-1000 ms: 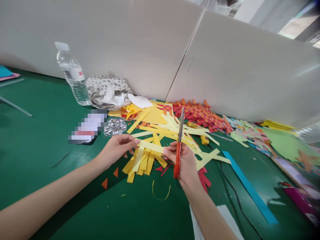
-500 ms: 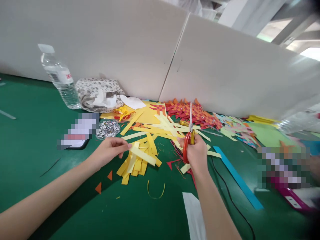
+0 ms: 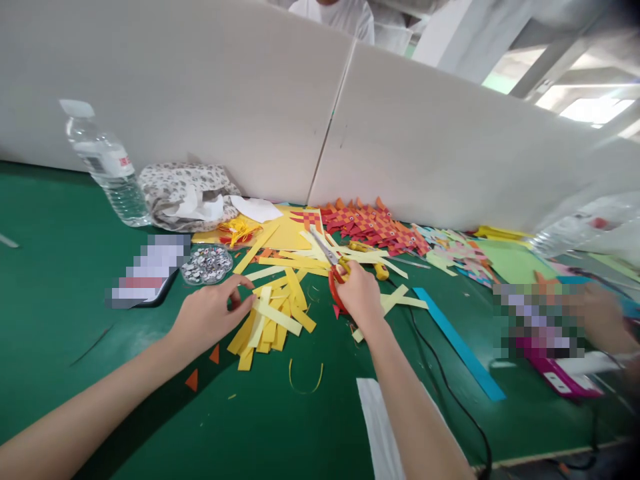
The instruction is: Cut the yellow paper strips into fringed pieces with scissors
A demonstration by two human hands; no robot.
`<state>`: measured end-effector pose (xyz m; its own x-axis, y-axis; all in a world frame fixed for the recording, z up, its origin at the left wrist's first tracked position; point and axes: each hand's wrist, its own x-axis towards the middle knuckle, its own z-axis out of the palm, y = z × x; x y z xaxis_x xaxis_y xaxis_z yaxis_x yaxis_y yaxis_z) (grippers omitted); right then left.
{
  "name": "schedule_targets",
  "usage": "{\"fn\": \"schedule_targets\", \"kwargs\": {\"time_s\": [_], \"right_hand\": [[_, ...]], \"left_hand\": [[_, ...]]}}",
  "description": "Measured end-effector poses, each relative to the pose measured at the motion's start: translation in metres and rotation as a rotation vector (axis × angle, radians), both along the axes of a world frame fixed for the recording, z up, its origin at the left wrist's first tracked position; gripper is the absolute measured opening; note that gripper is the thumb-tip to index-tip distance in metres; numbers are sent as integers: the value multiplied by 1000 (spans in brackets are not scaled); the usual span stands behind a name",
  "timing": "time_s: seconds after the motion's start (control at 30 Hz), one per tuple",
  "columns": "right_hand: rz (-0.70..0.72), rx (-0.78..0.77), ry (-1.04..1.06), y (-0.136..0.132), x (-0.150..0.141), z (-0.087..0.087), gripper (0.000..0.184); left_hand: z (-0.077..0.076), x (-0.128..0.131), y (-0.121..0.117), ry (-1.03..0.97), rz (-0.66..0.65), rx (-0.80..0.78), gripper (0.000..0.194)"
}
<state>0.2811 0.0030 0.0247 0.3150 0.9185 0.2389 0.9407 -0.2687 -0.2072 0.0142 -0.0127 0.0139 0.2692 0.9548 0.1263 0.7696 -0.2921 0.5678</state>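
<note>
My right hand [image 3: 358, 293] grips red-handled scissors [image 3: 334, 269], blades pointing up and left over a heap of pale yellow paper strips [image 3: 320, 257]. My left hand [image 3: 207, 315] pinches the end of a pale yellow strip [image 3: 276, 316] that lies across a bundle of darker yellow strips [image 3: 265, 330] on the green table [image 3: 75, 320].
A water bottle [image 3: 106, 167], a patterned cloth [image 3: 185, 193], a dish of googly eyes [image 3: 207, 264] and a phone [image 3: 145, 277] sit at the left. Woven red-orange paper fish [image 3: 373, 223], coloured sheets and a blue strip [image 3: 457, 343] lie right. Another person's hand [image 3: 600, 317] shows far right. White partition behind.
My right hand moved forward and lowered the scissors from upright to a leftward slant over the strips. The left hand stayed by the yellow bundle. The view shifted right.
</note>
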Motion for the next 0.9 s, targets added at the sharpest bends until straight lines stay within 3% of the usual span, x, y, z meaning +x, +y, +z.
{"fn": "schedule_targets", "kwargs": {"time_s": [0.27,0.47,0.53,0.6,0.7,0.77,0.9], "right_hand": [[52,7,-51,5,-15,-4,17],[-48,216,-15,-4,-11,7,21],[-65,438,208,-7,-9,14,16],[33,569,586,-10,-9,23,11],[158,680,1179,-14,-14,34,26],[180,663,1450,-17,-21,40,34],[178,408,1751,-25,-41,38,34]], "left_hand": [[3,2,-1,45,-33,-21,20],[5,3,-3,-26,-33,-52,20],[3,4,-3,-90,-47,-65,18],[2,4,-3,-191,-80,-92,17],[1,7,-5,-392,-139,-221,18],[2,11,-8,-531,-162,-368,22],[10,18,-13,-755,-161,-615,43]]}}
